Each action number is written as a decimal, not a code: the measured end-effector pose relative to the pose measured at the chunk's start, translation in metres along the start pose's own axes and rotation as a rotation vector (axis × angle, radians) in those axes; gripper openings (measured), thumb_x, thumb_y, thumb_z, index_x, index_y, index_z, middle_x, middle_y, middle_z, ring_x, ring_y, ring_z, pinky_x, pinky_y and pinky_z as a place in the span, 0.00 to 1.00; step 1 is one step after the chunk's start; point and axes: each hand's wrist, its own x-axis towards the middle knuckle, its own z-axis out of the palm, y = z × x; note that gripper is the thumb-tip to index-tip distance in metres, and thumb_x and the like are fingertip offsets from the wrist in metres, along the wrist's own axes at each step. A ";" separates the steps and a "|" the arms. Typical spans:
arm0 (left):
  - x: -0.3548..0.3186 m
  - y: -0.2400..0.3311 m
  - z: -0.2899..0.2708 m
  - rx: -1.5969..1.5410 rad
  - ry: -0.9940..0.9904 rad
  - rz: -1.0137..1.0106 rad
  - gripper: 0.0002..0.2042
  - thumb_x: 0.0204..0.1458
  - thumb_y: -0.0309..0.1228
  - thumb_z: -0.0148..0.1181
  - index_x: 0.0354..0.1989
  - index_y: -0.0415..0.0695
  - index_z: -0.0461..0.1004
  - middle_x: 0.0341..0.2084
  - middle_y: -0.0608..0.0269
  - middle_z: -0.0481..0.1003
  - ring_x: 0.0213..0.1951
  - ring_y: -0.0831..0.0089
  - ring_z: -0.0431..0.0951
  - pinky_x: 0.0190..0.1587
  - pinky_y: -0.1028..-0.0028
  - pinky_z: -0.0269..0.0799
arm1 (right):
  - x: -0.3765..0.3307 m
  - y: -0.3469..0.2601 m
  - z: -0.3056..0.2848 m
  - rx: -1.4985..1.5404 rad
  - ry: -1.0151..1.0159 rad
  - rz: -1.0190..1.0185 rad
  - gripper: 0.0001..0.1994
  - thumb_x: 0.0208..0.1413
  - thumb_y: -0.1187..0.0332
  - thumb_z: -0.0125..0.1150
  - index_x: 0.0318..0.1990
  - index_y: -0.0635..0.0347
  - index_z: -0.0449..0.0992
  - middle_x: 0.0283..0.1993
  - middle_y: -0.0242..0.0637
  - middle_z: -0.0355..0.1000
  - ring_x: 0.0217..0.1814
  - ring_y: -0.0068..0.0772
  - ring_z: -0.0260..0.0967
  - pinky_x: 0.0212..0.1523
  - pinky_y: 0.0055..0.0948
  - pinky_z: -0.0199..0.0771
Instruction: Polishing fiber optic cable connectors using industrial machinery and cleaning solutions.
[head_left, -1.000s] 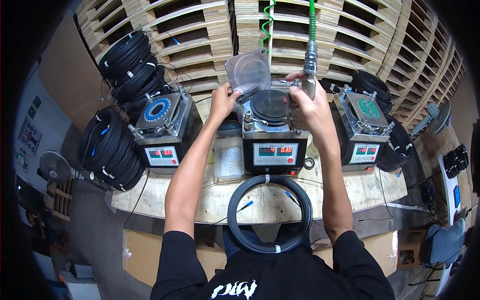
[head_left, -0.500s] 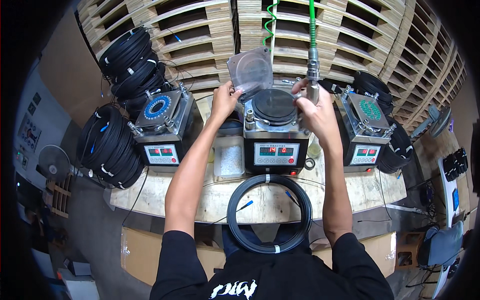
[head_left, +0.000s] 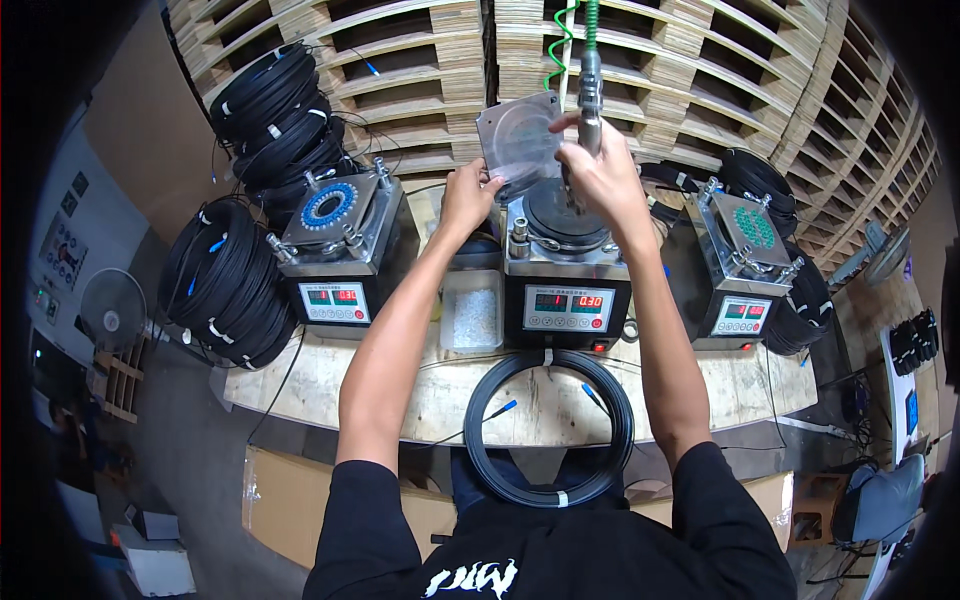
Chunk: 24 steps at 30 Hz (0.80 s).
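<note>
My left hand grips the lower left edge of a square, see-through plate with a round mark on it, held tilted up. In my right hand is a metal air blow gun on a green hose, close to the plate's right edge. Below both hands is the middle polishing machine, with a dark round pad on top, partly covered by my right hand. A coil of black cable with blue connectors lies at the table's front edge, against my body.
Similar machines stand left and right, carrying fixtures ringed with blue and filled with green connectors. A tray of white bits sits beside the middle machine. Black cable coils are stacked at both sides; wooden pallets rise behind.
My right hand has brought the air gun leftward, over the round pad and nearer the plate. My left hand still holds the plate. The machine displays have changed.
</note>
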 end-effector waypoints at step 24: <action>0.002 0.002 0.001 0.005 -0.034 -0.047 0.13 0.52 0.31 0.69 0.40 0.33 0.78 0.33 0.42 0.81 0.38 0.47 0.83 0.41 0.58 0.76 | 0.054 0.043 -0.011 0.166 0.000 -0.180 0.09 0.55 0.73 0.54 0.43 0.65 0.74 0.28 0.31 0.70 0.29 0.22 0.66 0.32 0.26 0.68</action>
